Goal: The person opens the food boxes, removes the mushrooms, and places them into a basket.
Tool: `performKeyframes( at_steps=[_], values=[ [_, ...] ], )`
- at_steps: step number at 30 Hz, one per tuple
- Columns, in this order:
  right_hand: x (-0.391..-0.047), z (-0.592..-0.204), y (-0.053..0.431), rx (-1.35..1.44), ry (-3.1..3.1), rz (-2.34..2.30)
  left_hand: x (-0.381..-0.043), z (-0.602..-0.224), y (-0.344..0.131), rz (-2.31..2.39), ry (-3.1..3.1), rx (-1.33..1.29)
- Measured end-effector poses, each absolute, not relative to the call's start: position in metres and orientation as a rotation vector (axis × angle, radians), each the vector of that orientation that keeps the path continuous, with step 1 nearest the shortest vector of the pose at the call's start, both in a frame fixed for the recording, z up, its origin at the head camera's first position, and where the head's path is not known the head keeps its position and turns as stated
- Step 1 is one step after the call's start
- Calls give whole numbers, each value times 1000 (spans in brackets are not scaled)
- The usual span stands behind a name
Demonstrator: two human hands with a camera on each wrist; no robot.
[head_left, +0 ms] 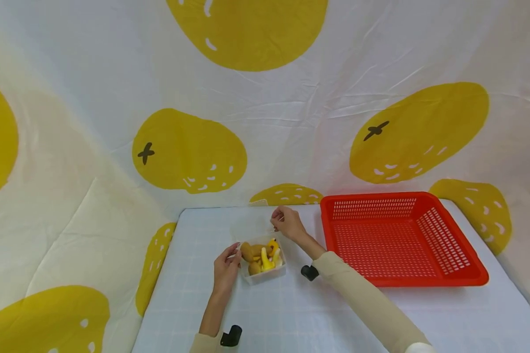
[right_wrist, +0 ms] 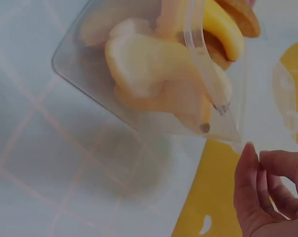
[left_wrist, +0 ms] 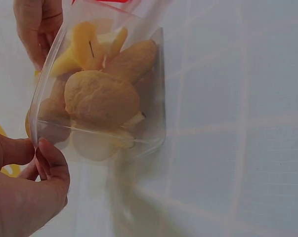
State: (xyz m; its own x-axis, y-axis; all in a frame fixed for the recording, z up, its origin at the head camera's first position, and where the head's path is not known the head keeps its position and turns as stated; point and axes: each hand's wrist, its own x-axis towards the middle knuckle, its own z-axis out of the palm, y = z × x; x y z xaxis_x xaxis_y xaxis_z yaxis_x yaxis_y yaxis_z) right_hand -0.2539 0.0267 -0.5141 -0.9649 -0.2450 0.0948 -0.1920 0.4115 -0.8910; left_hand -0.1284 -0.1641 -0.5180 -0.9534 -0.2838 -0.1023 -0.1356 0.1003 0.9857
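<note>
A: What's closest to us?
B: The sleeves (head_left: 371,304), two, each with a black camera (head_left: 232,336) at the wrist, so two of those.
A: And the left hand (head_left: 226,267)?
B: It pinches the rim of the clear box (head_left: 261,278) at a corner, thumb against finger, I'd guess to keep it from sliding.
A: Where's the box?
B: On the table (head_left: 269,318), nearer its left edge than its right and towards the far edge, probably so both hands can reach it.
A: The right hand (head_left: 288,223)?
B: Farther off, apart from the left, thumb and fingertip close together beside the lid (head_left: 251,226). I can't tell whether they grip it.
A: Then?
B: The red basket (head_left: 402,283) by the far right corner, perhaps there to be out of the hands' way, then the printed cloth (head_left: 291,132).
A: Counts?
B: One box, one lid, one basket. Inside the box, at least three potatoes (head_left: 247,251) and at least two bananas (head_left: 265,262); they overlap too much for certainty.
</note>
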Motion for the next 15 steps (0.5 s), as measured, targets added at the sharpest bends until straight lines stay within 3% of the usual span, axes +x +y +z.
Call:
performKeyframes(
  at_steps=[8, 15],
  values=[
    [-237, -507, 25, -592, 2523, -1553, -139, -555, -172, -1968, -2217, 438],
    [-222, -508, 24, -811, 2475, -1388, -139, -555, -170, -1983, -2216, 461]
  ],
)
